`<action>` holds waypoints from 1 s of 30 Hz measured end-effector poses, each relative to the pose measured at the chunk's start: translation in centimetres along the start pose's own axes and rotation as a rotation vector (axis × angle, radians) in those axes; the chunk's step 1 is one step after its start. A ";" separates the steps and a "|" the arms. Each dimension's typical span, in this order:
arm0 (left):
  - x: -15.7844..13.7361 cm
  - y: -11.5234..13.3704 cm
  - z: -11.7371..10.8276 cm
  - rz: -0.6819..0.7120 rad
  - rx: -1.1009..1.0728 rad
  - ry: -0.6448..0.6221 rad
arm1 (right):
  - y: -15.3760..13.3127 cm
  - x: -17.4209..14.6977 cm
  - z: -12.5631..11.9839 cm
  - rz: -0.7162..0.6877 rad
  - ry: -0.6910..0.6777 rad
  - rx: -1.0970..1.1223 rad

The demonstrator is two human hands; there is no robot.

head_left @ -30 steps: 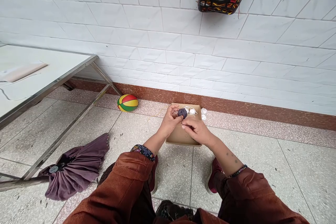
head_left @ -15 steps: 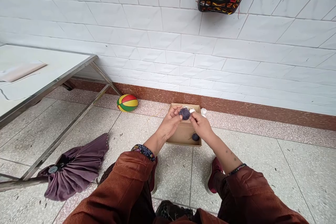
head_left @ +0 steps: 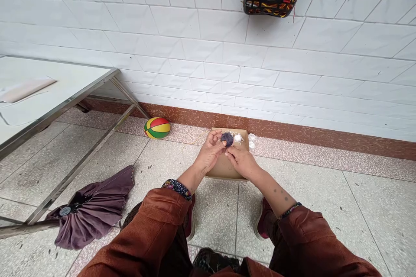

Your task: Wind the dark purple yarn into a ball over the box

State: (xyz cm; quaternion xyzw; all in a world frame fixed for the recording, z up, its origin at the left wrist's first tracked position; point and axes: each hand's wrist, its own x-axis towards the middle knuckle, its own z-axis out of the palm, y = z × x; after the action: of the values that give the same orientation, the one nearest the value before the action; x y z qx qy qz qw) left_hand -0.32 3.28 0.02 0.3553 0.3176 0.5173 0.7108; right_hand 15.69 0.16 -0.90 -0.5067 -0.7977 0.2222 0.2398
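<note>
Seen over my remote feed, a ball of dark purple yarn [head_left: 227,139] sits in the grip of the left hand [head_left: 208,153], thumb on its near side and fingers curled round its left, above a shallow cardboard box [head_left: 224,171] on the terrazzo floor. The right hand [head_left: 243,162] hangs just beside it, fingers drawn in narrow near the underside of the ball; I cannot tell from here whether they pinch a loose strand or nothing at all. In the far part of the box lie white balls [head_left: 238,137] with thin strands around them, and more small white pieces [head_left: 251,141] rest outside, just beyond its right edge. My main worry is the left hand's hold: it looks to me like a fingertip grip on something round and soft, so a slackened thumb could let the ball drop, perhaps into the box, perhaps over its low rim. If the right fingers do have a strand, a hard tug could, I judge, loosen the windings or twist the ball free. The white strands close below concern me too, since a low sweep of either hand might snag one and tangle the colours. A red shoe [head_left: 261,220] stands near the box's right side, where a careless step could nudge the cardboard.
</note>
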 end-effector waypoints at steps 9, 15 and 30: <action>0.0 -0.3 -0.1 0.027 0.189 -0.057 | -0.7 0.2 -3.4 -0.206 0.245 0.209; -1.0 0.1 0.3 -0.101 0.052 -0.308 | 1.8 0.8 -3.4 0.006 0.427 0.235; -0.5 1.3 -0.1 -0.090 -0.148 -0.150 | 1.8 0.3 -1.1 0.034 0.250 0.091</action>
State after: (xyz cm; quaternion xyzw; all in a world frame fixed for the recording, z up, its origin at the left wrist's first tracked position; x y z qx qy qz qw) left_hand -1.19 3.13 1.04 0.3249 0.2399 0.4787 0.7796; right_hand 17.49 1.26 -1.01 -0.5326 -0.7419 0.1975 0.3564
